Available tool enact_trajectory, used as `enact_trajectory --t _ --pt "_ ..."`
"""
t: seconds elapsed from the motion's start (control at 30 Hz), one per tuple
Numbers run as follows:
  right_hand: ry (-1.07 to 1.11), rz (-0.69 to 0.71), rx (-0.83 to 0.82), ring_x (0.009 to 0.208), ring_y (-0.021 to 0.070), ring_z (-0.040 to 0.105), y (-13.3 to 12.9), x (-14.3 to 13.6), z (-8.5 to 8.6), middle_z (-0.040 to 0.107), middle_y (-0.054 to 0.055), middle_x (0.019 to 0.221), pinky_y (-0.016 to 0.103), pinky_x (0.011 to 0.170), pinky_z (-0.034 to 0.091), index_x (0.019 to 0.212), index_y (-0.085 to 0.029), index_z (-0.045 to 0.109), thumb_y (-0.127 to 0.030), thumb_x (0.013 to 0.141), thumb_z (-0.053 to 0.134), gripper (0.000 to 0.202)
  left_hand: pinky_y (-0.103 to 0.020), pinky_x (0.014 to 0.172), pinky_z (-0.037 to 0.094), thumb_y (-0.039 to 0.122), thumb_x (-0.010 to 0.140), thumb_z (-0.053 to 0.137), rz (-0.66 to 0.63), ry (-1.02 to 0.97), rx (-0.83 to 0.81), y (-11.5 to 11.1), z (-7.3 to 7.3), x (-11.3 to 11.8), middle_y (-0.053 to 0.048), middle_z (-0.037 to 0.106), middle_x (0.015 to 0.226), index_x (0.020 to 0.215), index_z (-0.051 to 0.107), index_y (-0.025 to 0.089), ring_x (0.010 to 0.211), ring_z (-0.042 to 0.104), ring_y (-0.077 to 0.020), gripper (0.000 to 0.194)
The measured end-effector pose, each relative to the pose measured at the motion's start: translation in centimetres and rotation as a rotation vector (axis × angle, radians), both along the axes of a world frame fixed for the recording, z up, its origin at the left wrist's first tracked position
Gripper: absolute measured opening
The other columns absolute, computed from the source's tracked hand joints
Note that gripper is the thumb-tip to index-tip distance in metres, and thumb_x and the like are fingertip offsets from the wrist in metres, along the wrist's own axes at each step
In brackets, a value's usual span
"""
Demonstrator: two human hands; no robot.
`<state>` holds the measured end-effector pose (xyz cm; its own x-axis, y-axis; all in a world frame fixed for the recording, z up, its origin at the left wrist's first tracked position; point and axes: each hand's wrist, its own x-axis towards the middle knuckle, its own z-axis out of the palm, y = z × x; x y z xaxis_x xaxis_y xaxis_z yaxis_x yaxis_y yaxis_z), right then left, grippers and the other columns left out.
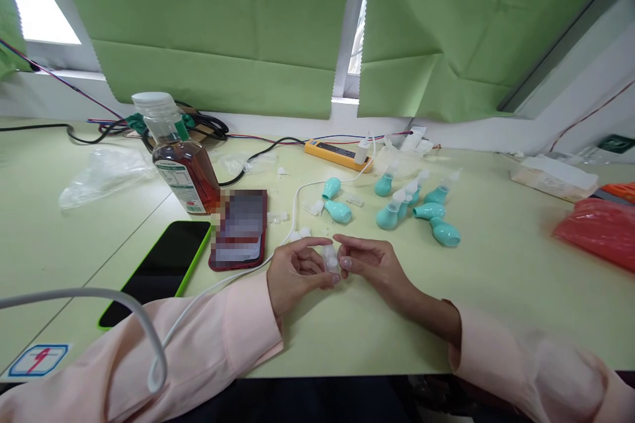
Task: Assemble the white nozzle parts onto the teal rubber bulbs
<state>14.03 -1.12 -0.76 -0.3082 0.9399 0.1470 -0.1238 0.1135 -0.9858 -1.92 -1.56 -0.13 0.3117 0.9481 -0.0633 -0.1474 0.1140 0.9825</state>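
Pinching a small clear plastic piece (329, 259) end to end, forefinger above and thumb below, the left hand (298, 271) has it at our clock's centre, over the bench (496, 304); the right hand (371, 267) sits narrowed at its three o'clock side, though I can't tell whether it grips. I'd judge the piece light, fairly stiff, slightly slippery, liable to crack under a hard squeeze, so best taken by its ends. The front edge (367, 371) runs along six, the white cable (294, 211) curves past ten, teal bulbs (445, 232) spread from twelve towards three, and the widest room opens just past three, nearer than the red bag (600, 231).
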Motion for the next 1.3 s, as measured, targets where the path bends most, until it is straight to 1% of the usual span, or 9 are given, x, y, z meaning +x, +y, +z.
enact_trajectory --t 0.07,0.13,0.33,0.5,0.63,0.8,1.03,1.2,1.3 --pt "0.017 0.008 -0.094 0.060 0.0097 0.052 -0.1 -0.2 0.1 0.053 -0.002 0.069 0.024 0.057 0.044 0.095 -0.021 0.059 -0.021 0.063 0.065 0.032 -0.019 0.050 0.046 0.014 0.048 0.073 0.006 0.004 0.019 -0.1 -0.1 0.0 0.003 0.059 0.058 0.091 0.057 0.014 0.050 0.057 -0.0092 0.046" --pt "-0.014 0.067 -0.148 0.064 0.0116 0.054 -0.2 -0.3 0.3 0.056 -0.001 0.069 0.025 0.061 0.044 0.088 -0.018 0.062 -0.023 0.061 0.067 0.028 -0.019 0.052 0.046 0.014 0.050 0.072 0.002 0.004 0.042 -0.2 -0.2 0.0 0.002 0.060 0.060 0.091 0.058 0.015 0.052 0.057 -0.0092 0.044" --pt "-0.098 0.200 -0.195 0.062 0.0121 0.053 -0.1 -0.2 0.2 0.058 0.001 0.060 0.024 0.063 0.041 0.066 -0.013 0.065 -0.028 0.063 0.065 0.015 -0.019 0.050 0.044 0.014 0.050 0.072 0.022 0.091 0.064 -0.5 -0.4 0.0 0.002 0.058 0.058 0.091 0.060 0.014 0.053 0.056 -0.0095 0.043" --pt "-0.027 0.221 -0.284 0.061 0.0103 0.050 0.2 -0.1 -0.2 0.057 0.000 0.061 0.024 0.061 0.039 0.059 -0.012 0.065 -0.024 0.063 0.065 0.013 -0.020 0.051 0.045 0.017 0.053 0.071 0.050 0.187 0.214 -0.7 -0.6 0.1 0.000 0.059 0.061 0.088 0.063 0.014 0.054 0.054 -0.0098 0.037" --pt "-0.007 0.227 -0.299 0.065 0.0122 0.053 0.1 -0.1 -0.1 0.060 0.002 0.067 0.027 0.068 0.041 0.069 -0.013 0.068 -0.023 0.062 0.066 0.012 -0.020 0.053 0.046 0.020 0.054 0.070 0.051 0.195 0.238 -0.7 -0.8 0.1 -0.001 0.060 0.062 0.090 0.063 0.013 0.056 0.055 -0.0109 0.037" --pt "0.019 0.271 -0.271 0.072 0.0160 0.057 0.1 -0.2 0.1 0.064 0.003 0.074 0.033 0.076 0.042 0.090 -0.016 0.065 -0.022 0.059 0.068 0.031 -0.020 0.055 0.047 0.025 0.057 0.070 0.042 0.205 0.241 -0.7 -0.6 0.1 -0.002 0.061 0.066 0.089 0.062 0.015 0.058 0.055 -0.0110 0.035" --pt "-0.021 0.233 -0.172 0.083 0.0191 0.056 -0.1 -0.3 0.3 0.064 0.004 0.082 0.034 0.080 0.042 0.086 -0.017 0.066 -0.025 0.060 0.067 0.027 -0.023 0.060 0.049 0.028 0.065 0.063 0.011 0.231 0.361 -1.1 -0.3 0.0 -0.004 0.063 0.074 0.090 0.063 0.016 0.064 0.058 -0.0141 0.027" --pt "-0.011 0.262 -0.138 0.081 0.0180 0.057 -0.4 -0.3 0.9 0.064 0.003 0.084 0.032 0.076 0.044 0.087 -0.018 0.066 -0.022 0.063 0.065 0.024 -0.023 0.058 0.050 0.027 0.068 0.061 0.027 0.296 0.482 -1.3 -0.2 -0.2 -0.004 0.062 0.073 0.093 0.063 0.017 0.062 0.058 -0.0133 0.027" --pt "0.013 0.297 -0.105 0.081 0.0178 0.057 -0.2 -0.2 0.9 0.064 0.004 0.085 0.032 0.076 0.044 0.090 -0.017 0.065 -0.020 0.061 0.067 0.028 -0.023 0.059 0.050 0.025 0.066 0.063 0.025 0.259 0.461 -1.3 -0.3 -0.2 -0.004 0.062 0.074 0.093 0.062 0.016 0.063 0.058 -0.0135 0.028"
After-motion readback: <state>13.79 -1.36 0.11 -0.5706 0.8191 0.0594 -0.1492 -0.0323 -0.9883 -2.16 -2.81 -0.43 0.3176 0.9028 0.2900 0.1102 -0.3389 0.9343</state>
